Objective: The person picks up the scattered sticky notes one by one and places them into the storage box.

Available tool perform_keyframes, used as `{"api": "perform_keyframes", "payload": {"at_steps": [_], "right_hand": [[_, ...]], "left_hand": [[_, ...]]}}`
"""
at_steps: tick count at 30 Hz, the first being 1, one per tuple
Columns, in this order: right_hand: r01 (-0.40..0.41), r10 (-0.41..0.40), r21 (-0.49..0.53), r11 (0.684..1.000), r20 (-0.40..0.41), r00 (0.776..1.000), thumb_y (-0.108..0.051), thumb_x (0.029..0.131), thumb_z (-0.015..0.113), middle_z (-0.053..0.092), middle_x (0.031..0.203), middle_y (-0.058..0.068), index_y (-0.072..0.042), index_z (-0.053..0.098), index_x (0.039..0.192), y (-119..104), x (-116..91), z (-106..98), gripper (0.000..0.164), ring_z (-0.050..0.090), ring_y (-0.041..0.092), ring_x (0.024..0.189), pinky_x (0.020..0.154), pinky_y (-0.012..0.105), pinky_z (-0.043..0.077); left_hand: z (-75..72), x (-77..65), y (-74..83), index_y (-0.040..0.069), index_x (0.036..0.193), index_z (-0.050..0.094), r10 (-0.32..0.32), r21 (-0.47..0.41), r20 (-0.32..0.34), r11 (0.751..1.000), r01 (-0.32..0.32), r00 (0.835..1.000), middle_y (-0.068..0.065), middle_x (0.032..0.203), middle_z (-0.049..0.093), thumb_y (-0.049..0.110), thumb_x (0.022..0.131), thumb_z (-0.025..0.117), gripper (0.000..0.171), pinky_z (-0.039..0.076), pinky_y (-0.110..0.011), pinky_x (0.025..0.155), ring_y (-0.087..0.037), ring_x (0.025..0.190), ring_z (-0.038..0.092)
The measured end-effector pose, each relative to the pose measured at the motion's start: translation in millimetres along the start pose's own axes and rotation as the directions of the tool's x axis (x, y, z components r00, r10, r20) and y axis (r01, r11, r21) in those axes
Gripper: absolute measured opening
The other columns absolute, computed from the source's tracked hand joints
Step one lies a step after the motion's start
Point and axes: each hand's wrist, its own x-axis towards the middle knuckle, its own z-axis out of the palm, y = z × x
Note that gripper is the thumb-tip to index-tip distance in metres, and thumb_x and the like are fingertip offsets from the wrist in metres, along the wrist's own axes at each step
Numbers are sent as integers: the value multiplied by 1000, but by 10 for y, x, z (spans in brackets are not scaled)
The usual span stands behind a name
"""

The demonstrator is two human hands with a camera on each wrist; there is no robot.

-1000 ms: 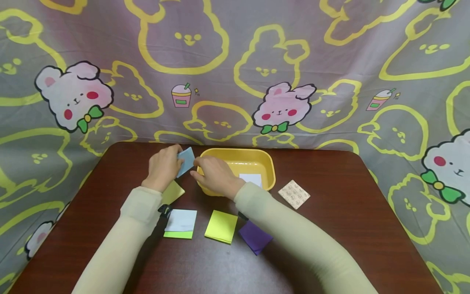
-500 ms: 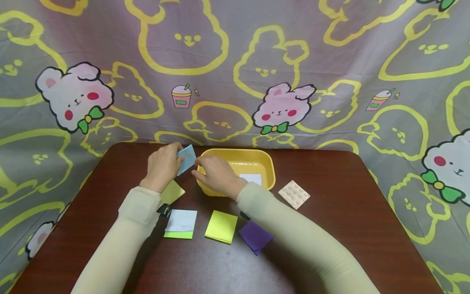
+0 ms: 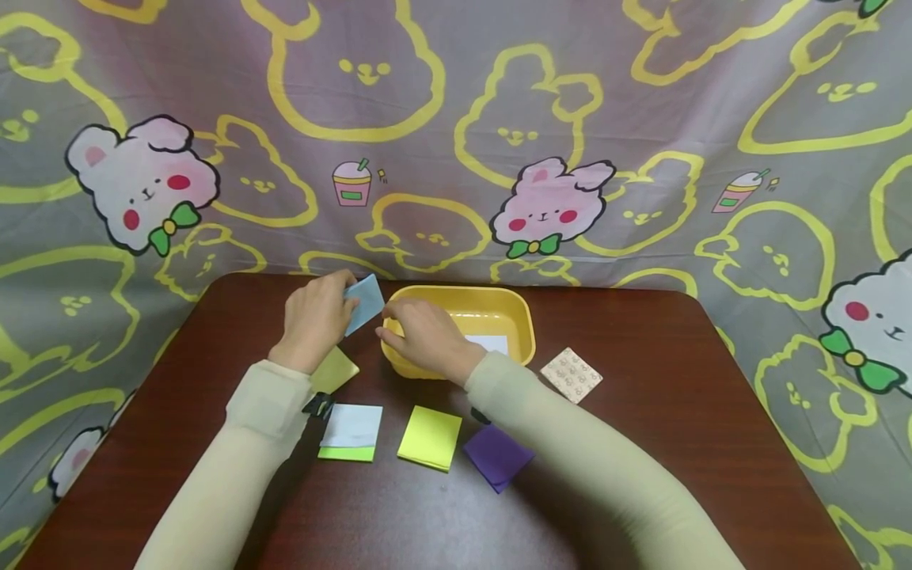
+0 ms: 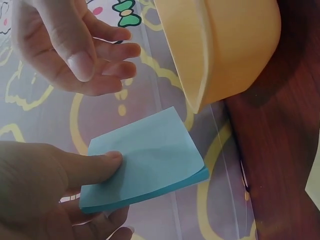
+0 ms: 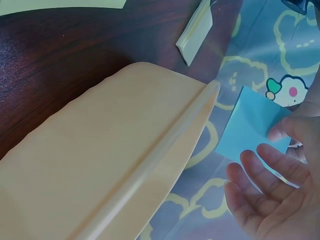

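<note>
My left hand [image 3: 313,317] pinches a light blue sticky note pad [image 4: 145,155] by one side, thumb on top and fingers beneath, above the table's far left part. Beside it my right hand [image 3: 427,336] is raised over the left end of the yellow tub [image 3: 499,305]. In the left wrist view the right hand's fingers are loosely bent with nothing between them, apart from the blue pad. From the right wrist, the blue pad shows just beyond those fingers. A white square [image 3: 490,343] lies inside the tub, partly hidden by the right arm.
Around the tub on the brown table [image 3: 613,475] lie a pale yellow pad [image 3: 335,372], a white-and-green pad [image 3: 351,431], a bright yellow pad [image 3: 430,438], a purple pad [image 3: 497,457] and a patterned beige square [image 3: 571,375]. A printed curtain [image 3: 442,103] hangs behind the table.
The left hand and blue pad have risen slightly toward the table's far edge. My right hand has shifted a little to the right. The pads on the table stay put.
</note>
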Motion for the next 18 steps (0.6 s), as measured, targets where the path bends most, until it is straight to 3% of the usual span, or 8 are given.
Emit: {"api": "perform_keyframes", "payload": {"at_steps": [18], "right_hand": [[18, -18, -28, 999, -18, 1000, -35, 91, 55, 65, 101, 1, -11, 67, 108, 5, -100, -46, 32, 60, 14, 93, 79, 28, 49]], "left_hand": [[58, -28, 124, 8, 101, 64, 32, 5, 1, 999, -32, 999, -12, 81, 67, 20, 86, 64, 19, 43, -42, 49, -27, 58, 56]]}}
